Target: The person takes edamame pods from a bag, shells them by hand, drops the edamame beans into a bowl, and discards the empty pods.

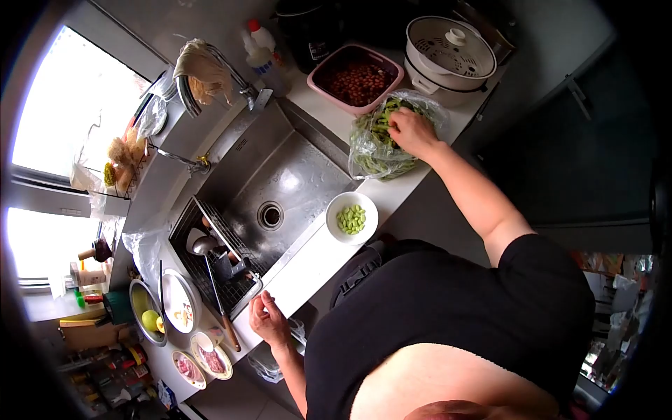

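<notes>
My right hand (413,133) reaches into a clear plastic bag (364,150) of green bean pods (393,166). Its fingers are bunched among the pods, with the tips partly hidden. My left hand (269,318) hovers by the counter's front edge, near the rack's corner, fingers curled in and nothing visible in them. Between the hands, a white bowl (333,225) stands on the counter beside the sink, with shelled green beans (351,219) inside.
A steel sink (308,161) holds a black rack (189,218) with a ladle (205,245) and a cleaver (227,267). Beyond the bag are a pink basin (318,87) of reddish beans and a white lidded pot (441,84). Plates of meat (211,360) sit at lower left.
</notes>
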`<state>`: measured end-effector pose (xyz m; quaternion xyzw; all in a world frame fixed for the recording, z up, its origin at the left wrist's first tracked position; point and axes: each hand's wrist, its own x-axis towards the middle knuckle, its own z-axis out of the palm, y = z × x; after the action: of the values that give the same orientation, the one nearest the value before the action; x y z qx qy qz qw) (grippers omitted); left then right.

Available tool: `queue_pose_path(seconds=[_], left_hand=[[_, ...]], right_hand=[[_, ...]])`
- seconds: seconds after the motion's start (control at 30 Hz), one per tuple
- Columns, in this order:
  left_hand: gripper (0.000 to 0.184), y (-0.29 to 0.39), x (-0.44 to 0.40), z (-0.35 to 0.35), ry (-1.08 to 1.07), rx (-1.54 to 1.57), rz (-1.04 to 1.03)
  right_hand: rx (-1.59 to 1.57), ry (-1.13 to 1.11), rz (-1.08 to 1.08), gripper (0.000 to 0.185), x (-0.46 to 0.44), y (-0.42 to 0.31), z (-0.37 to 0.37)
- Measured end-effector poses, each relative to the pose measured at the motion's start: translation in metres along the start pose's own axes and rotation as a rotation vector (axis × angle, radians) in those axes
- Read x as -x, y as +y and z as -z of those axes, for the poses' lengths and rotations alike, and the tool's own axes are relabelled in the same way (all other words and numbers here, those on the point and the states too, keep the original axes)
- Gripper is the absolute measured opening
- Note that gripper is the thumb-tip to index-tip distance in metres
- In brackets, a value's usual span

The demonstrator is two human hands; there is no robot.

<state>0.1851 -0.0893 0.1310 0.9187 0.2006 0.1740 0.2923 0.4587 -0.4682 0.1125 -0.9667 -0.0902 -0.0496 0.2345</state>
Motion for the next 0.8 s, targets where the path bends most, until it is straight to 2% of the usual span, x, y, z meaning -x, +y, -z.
queue_pose_path(seconds=[0.07,0.13,0.17,0.23,0.27,0.3,0.37,0.47,0.53,0.6,0.67,0.8], left_hand=[[0.029,0.004,0.001,-0.009,-0.027,0.069,0.020],[0.024,0.012,-0.001,-0.026,-0.049,0.229,0.092],[0.018,0.024,-0.005,-0.033,-0.075,0.279,0.069],[0.010,0.052,-0.017,-0.049,-0.142,0.371,-0.004],[0.018,0.071,-0.025,-0.054,-0.177,0.392,-0.066],[0.028,0.088,-0.031,-0.057,-0.219,0.365,-0.103],[0.039,0.109,-0.044,-0.070,-0.168,0.341,-0.280],[0.033,0.121,-0.054,-0.074,-0.087,0.284,-0.363],[0.030,0.114,-0.053,-0.070,-0.082,0.258,-0.331],[0.026,0.109,-0.049,-0.070,-0.082,0.239,-0.301],[0.022,0.105,-0.045,-0.069,-0.008,0.220,-0.302],[0.022,0.097,-0.042,-0.064,-0.066,0.318,-0.163]], right_hand=[[-0.047,0.060,-0.017,0.012,0.010,-0.003,0.010],[-0.464,-0.061,-0.190,0.014,0.022,-0.017,0.025],[-0.745,-0.099,-0.092,0.014,0.027,-0.021,0.019],[-1.204,-0.385,-0.174,0.011,0.038,-0.057,0.020],[-1.376,-0.535,-0.206,0.013,0.042,-0.073,0.013],[-1.423,-0.598,-0.192,0.012,0.047,-0.089,0.003],[-1.476,-0.697,-0.196,0.011,0.053,-0.122,-0.013],[-1.534,-0.819,-0.138,0.009,0.058,-0.153,-0.027],[-1.508,-0.781,-0.135,0.006,0.058,-0.162,-0.032],[-1.353,-0.810,-0.096,0.007,0.057,-0.166,-0.034],[-1.340,-0.749,-0.015,0.009,0.061,-0.171,-0.041],[-1.194,-0.709,0.084,0.012,0.060,-0.183,-0.041]])
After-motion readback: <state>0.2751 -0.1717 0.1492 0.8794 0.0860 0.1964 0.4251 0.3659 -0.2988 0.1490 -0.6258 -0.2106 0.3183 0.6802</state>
